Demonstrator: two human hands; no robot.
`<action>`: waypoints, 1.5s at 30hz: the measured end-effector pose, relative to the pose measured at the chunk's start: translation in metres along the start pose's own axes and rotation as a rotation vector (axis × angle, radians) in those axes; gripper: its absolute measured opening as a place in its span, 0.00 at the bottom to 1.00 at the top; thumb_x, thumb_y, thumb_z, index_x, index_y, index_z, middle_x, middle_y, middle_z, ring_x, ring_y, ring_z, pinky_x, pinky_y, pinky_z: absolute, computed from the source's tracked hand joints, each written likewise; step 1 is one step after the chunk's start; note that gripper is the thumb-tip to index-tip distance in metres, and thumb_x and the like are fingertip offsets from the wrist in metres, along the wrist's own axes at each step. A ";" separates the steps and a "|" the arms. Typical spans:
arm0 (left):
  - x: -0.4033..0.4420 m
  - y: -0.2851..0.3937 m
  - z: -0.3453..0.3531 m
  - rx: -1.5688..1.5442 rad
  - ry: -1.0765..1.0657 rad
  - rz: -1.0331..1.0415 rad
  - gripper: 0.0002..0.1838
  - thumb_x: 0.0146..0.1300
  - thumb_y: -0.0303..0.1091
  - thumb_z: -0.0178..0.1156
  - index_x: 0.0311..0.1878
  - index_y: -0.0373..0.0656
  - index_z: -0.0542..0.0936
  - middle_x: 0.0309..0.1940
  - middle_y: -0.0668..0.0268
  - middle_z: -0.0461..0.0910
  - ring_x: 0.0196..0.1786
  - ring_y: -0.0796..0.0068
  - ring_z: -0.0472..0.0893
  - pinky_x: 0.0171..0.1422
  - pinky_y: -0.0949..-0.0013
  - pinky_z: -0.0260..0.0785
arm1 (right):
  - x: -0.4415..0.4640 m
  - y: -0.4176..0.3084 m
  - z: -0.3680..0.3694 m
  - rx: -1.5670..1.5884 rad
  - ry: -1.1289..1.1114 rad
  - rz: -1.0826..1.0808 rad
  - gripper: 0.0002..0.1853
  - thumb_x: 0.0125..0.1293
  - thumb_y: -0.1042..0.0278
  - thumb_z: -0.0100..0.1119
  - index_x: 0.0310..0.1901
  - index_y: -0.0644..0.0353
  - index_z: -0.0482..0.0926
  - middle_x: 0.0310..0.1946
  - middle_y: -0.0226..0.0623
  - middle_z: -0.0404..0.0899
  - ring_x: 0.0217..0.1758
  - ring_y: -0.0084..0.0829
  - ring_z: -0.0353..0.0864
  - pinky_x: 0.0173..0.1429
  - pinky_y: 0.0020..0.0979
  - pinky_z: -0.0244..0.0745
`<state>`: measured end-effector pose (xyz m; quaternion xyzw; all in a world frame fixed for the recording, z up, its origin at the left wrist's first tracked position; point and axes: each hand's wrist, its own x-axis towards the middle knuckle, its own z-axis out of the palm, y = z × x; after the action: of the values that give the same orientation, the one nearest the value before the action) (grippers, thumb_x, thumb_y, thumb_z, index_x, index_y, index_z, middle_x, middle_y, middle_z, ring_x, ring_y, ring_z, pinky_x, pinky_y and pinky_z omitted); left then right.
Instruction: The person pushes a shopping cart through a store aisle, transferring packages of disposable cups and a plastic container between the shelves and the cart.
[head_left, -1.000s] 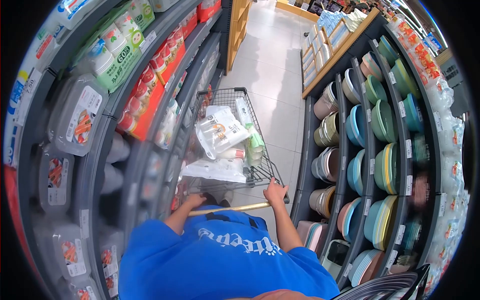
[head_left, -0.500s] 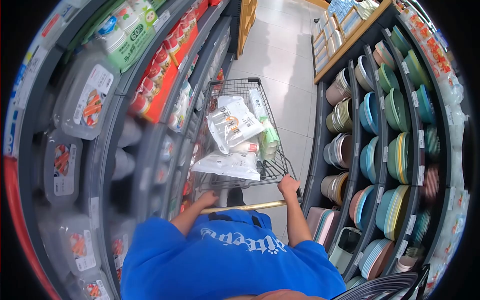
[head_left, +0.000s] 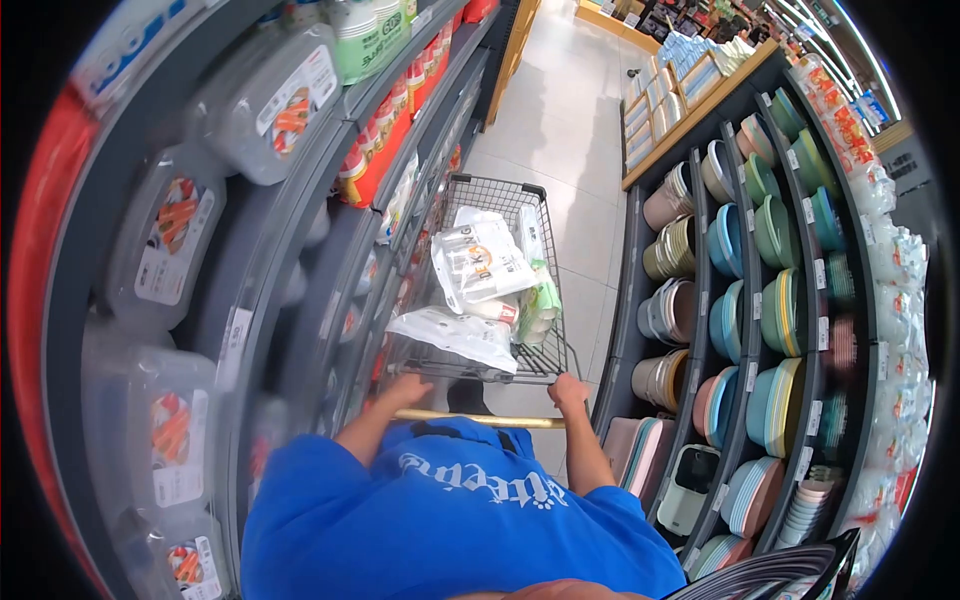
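Head camera view, looking down a shop aisle. At far left, a grey shelf [head_left: 265,275] holds clear lidded food boxes [head_left: 165,240] with pictured labels; their contents cannot be made out. Just right of these, farther along, stand green-wrapped cups [head_left: 368,45] and red-wrapped packs [head_left: 395,125].

Next comes the wearer's left hand [head_left: 410,387], closed around the left end of a shopping cart [head_left: 500,182] handle, its fingers partly hidden. The wire cart stands in mid-aisle, ahead of the blue shirt [head_left: 450,510]. Inside it, a flat white bag [head_left: 457,338] lies nearest; a printed white packet [head_left: 483,262] rests beyond, with a red-and-white cup [head_left: 497,308] beside it and a green-and-clear pack [head_left: 541,300] along the right. The right hand [head_left: 568,390] is closed on the cart's right rear corner.

The step in hand looks like steering the cart; the narrow aisle calls for an even, two-handed hold, clear of both sides.

Rightmost, another shelf [head_left: 750,245] bears nested buckets [head_left: 670,310], then stacked blue and green basins [head_left: 780,310], then clear-wrapped packs [head_left: 900,270].
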<state>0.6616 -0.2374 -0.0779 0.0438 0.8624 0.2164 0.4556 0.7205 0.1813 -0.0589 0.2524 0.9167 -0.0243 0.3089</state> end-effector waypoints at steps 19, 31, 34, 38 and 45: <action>-0.096 -0.042 0.035 0.177 -0.015 -0.070 0.48 0.69 0.57 0.54 0.81 0.36 0.49 0.83 0.52 0.41 0.85 0.54 0.40 0.81 0.33 0.38 | -0.136 0.002 0.027 0.092 -0.247 -0.044 0.20 0.66 0.48 0.61 0.35 0.59 0.87 0.24 0.32 0.88 0.30 0.27 0.90 0.42 0.31 0.83; -0.141 -0.030 0.043 0.257 -0.015 0.010 0.43 0.71 0.58 0.53 0.76 0.33 0.60 0.81 0.52 0.49 0.84 0.53 0.44 0.78 0.31 0.48 | -0.149 0.021 0.058 0.055 -0.176 -0.078 0.21 0.62 0.43 0.65 0.34 0.57 0.88 0.24 0.30 0.88 0.31 0.29 0.89 0.46 0.35 0.83; -0.140 -0.034 0.053 0.230 0.031 0.005 0.44 0.70 0.59 0.54 0.76 0.32 0.59 0.81 0.52 0.49 0.84 0.53 0.42 0.78 0.30 0.48 | -0.170 0.021 0.038 0.080 -0.258 -0.079 0.26 0.62 0.37 0.65 0.34 0.58 0.88 0.24 0.32 0.88 0.31 0.28 0.89 0.46 0.34 0.82; -0.151 -0.032 0.050 0.198 -0.003 0.022 0.49 0.69 0.65 0.52 0.78 0.33 0.57 0.82 0.48 0.45 0.83 0.48 0.46 0.79 0.30 0.43 | -0.172 0.024 0.038 0.136 -0.351 -0.097 0.34 0.60 0.31 0.65 0.32 0.64 0.86 0.25 0.37 0.89 0.30 0.31 0.90 0.46 0.34 0.83; -0.148 -0.037 0.067 0.090 0.039 -0.016 0.54 0.68 0.76 0.39 0.79 0.35 0.56 0.82 0.45 0.37 0.83 0.43 0.47 0.80 0.31 0.34 | -0.177 0.026 0.045 0.119 -0.272 -0.078 0.29 0.63 0.36 0.62 0.32 0.62 0.87 0.25 0.36 0.89 0.31 0.32 0.90 0.43 0.35 0.83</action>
<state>0.8064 -0.2891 -0.0125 0.0529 0.8802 0.1747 0.4381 0.8779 0.1156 0.0099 0.2290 0.8723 -0.1244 0.4137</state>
